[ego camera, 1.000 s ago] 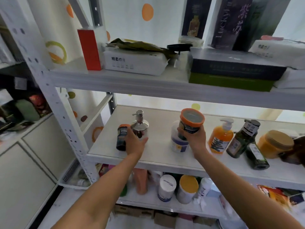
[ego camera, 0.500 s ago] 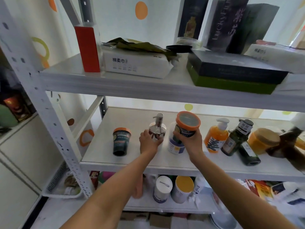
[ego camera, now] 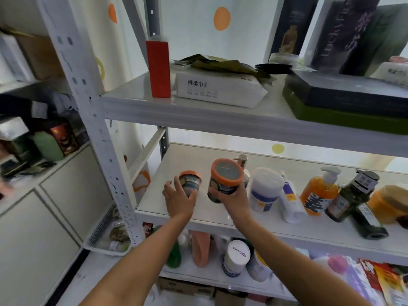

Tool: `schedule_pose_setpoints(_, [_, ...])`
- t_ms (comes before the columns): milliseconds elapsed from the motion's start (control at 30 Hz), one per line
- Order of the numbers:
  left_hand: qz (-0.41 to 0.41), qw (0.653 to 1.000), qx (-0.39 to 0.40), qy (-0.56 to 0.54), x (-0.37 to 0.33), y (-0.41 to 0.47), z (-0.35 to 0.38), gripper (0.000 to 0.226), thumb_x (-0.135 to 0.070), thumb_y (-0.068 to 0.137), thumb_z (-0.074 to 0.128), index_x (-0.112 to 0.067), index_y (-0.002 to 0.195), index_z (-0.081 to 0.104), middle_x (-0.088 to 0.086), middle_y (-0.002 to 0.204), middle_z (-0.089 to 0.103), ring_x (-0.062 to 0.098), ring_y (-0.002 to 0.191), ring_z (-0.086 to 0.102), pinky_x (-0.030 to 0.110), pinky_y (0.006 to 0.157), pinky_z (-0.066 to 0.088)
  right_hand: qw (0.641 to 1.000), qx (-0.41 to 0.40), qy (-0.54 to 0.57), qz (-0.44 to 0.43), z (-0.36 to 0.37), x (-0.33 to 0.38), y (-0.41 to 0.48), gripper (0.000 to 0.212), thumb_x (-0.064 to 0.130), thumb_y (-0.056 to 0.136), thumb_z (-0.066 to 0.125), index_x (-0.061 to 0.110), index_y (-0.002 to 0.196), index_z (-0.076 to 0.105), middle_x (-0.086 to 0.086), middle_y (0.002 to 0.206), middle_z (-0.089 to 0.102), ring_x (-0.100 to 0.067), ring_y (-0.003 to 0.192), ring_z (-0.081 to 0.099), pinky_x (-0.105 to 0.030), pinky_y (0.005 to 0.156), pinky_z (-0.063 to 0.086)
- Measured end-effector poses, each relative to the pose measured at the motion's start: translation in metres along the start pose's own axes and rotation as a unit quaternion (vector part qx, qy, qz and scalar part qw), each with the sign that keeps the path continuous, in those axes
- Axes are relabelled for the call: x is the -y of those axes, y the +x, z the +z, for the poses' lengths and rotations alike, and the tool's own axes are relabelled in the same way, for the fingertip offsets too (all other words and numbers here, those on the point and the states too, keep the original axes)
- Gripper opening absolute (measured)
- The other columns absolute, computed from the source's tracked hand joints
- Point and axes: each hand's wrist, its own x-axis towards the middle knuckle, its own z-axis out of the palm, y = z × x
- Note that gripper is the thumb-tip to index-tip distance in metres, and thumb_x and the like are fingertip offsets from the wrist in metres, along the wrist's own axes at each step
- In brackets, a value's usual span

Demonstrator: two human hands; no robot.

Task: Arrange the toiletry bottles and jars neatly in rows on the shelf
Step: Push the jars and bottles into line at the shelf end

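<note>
My right hand (ego camera: pixel 231 198) holds a dark jar with an orange lid (ego camera: pixel 225 177), lifted and tilted above the middle shelf (ego camera: pixel 176 157). My left hand (ego camera: pixel 178 199) wraps around a smaller dark jar with an orange rim (ego camera: pixel 190 181) standing at the shelf's left. Behind the lifted jar a silver pump bottle (ego camera: pixel 241 161) is partly hidden. To the right stand a white tub (ego camera: pixel 265 188), a leaning white tube (ego camera: pixel 290 199), an orange pump bottle (ego camera: pixel 320 192), a dark green bottle (ego camera: pixel 351 195), a second dark bottle lying down (ego camera: pixel 368 221) and an amber jar (ego camera: pixel 388 204).
The upper shelf carries a red box (ego camera: pixel 158 68), a white tissue pack (ego camera: pixel 218 89) and dark boxes (ego camera: pixel 344 93). A white perforated post (ego camera: pixel 88 107) stands at the left. The lower shelf holds several bottles, among them a white-capped one (ego camera: pixel 235 257). White cabinets (ego camera: pixel 44 228) lie left.
My left hand let go of the silver pump bottle and moved left onto the small dark jar. My right hand kept the orange-lidded jar and shifted it left, in front of the pump bottle.
</note>
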Motion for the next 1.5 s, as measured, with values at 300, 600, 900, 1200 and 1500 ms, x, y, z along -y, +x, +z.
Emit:
schedule_pose_setpoints(300, [-0.022, 0.993, 0.08, -0.078, 0.015, 0.012, -0.002, 0.069, -0.041, 0.09, 0.056, -0.01, 0.145, 0.028, 0.017, 0.132, 0.042, 0.031, 0.119, 0.046, 0.04, 0.102, 0.041, 0.998, -0.01, -0.027, 0.048, 0.04, -0.042, 0.014, 0.069, 0.017, 0.059, 0.088, 0.016, 0.118, 0.052, -0.003, 0.113, 0.064, -0.019, 0.105, 0.06, -0.036, 0.097, 0.049])
schedule_pose_setpoints(600, [-0.004, 0.995, 0.094, -0.026, 0.015, 0.023, 0.006, 0.065, -0.041, 0.094, 0.05, -0.012, 0.147, 0.026, 0.018, 0.127, 0.044, 0.032, 0.116, 0.048, 0.036, 0.098, 0.041, 0.998, 0.014, -0.02, 0.054, 0.058, -0.069, 0.029, 0.068, 0.002, 0.061, 0.085, 0.008, 0.117, 0.047, -0.003, 0.111, 0.057, -0.017, 0.104, 0.056, -0.022, 0.088, 0.042])
schedule_pose_setpoints(900, [-0.011, 0.99, 0.143, -0.001, 0.01, 0.017, 0.002, 0.082, -0.048, 0.095, 0.042, -0.012, 0.151, -0.005, 0.02, 0.139, 0.036, 0.032, 0.125, 0.042, 0.039, 0.101, 0.039, 0.995, 0.067, -0.054, 0.045, 0.048, -0.068, 0.034, 0.066, 0.009, 0.062, 0.086, 0.013, 0.118, 0.051, -0.004, 0.116, 0.062, -0.02, 0.112, 0.059, -0.031, 0.096, 0.047])
schedule_pose_setpoints(1200, [0.096, 0.986, 0.028, 0.135, 0.01, -0.039, -0.006, 0.117, -0.067, 0.077, 0.052, -0.009, 0.145, -0.023, 0.02, 0.158, -0.001, 0.03, 0.147, 0.002, 0.037, 0.118, 0.01, 0.96, 0.164, -0.224, 0.047, -0.003, -0.057, -0.014, 0.088, 0.029, 0.075, 0.078, 0.012, 0.145, 0.027, -0.003, 0.15, 0.037, -0.02, 0.138, 0.036, -0.027, 0.109, 0.031])
schedule_pose_setpoints(1500, [0.328, 0.922, 0.018, 0.204, -0.063, -0.1, 0.013, 0.133, -0.07, 0.06, 0.068, -0.011, 0.15, -0.011, 0.004, 0.157, -0.021, 0.021, 0.145, -0.014, 0.036, 0.116, -0.007, 0.889, 0.148, -0.407, -0.147, -0.124, -0.048, -0.048, 0.1, 0.046, 0.077, 0.072, 0.014, 0.151, 0.014, -0.003, 0.16, 0.012, -0.02, 0.148, 0.015, -0.033, 0.119, 0.023])
